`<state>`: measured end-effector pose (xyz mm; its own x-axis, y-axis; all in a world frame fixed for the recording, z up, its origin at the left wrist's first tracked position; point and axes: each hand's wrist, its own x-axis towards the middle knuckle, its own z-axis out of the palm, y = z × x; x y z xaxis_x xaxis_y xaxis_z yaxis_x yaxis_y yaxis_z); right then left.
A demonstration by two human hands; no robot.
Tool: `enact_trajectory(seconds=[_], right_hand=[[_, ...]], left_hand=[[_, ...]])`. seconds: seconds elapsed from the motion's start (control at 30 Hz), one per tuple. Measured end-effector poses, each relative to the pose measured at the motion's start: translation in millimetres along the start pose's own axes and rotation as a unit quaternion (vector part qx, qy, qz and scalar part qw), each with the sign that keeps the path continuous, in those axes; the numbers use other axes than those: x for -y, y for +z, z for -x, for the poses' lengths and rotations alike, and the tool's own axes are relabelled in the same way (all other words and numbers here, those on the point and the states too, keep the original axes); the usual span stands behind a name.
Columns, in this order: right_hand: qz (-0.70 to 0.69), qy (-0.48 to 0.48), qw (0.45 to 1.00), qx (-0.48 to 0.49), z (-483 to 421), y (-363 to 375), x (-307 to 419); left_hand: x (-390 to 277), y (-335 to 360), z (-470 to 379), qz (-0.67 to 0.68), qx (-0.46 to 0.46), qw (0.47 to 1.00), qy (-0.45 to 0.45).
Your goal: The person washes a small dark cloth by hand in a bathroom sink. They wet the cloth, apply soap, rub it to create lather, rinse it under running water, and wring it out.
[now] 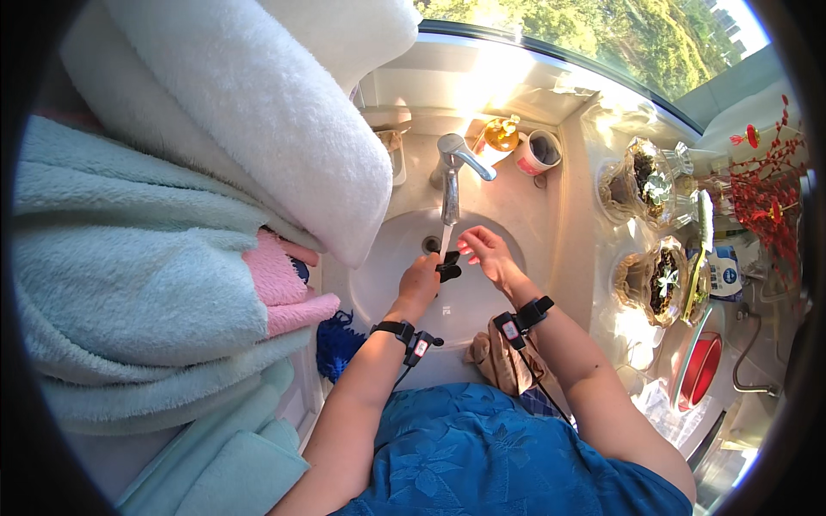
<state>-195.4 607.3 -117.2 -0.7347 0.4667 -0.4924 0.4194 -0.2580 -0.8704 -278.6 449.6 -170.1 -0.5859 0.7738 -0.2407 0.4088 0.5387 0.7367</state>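
My left hand (pixel 420 282) is shut on a small black object (pixel 450 266) in the washbasin (pixel 387 284); I cannot tell exactly what the object is. A stream of water (pixel 445 240) falls from the chrome faucet (pixel 450 187) onto the object beside my fingers. Just right of the stream is my right hand (pixel 488 253), its fingers loosely bent and apart, with nothing visible in them. The basin's drain (pixel 431 244) shows behind my left hand. Both wrists wear black straps with small cabled devices.
White and pale green plush fabric (pixel 271 109) hangs close on the left. An amber pump bottle (pixel 501 134) and a mug (pixel 538 153) stand behind the faucet. Potted succulents (pixel 664 281) line the right ledge. A beige cloth (pixel 500 361) hangs over the basin's front edge.
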Motion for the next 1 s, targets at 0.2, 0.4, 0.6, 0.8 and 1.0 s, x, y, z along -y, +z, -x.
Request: enact_trajectory(seconds=[0.2,0.4,0.6,0.8,1.0], right_hand=[[-0.159,-0.026,0.987,0.021,-16.4,-13.3,68.8],[-0.160,-0.076,0.984,0.023,-23.7,-9.2,100.6],[-0.156,-0.113,0.981,0.004,-25.4,-11.5,92.2],[-0.174,-0.111,0.978,0.021,-23.6,-12.4,89.1],[-0.118,-0.011,0.992,0.051,-18.0,-18.8,41.6]], left_hand=[[8.2,4.1,-5.8,-0.039,-0.007,0.999,0.001],[7.6,2.2,-4.4,-0.018,-0.016,1.000,0.016],[6.9,0.2,-5.1,-0.021,-0.016,1.000,0.010],[8.0,-0.4,-5.2,0.000,-0.038,0.999,0.015],[2.8,-3.2,-4.7,0.009,-0.051,0.998,0.020]])
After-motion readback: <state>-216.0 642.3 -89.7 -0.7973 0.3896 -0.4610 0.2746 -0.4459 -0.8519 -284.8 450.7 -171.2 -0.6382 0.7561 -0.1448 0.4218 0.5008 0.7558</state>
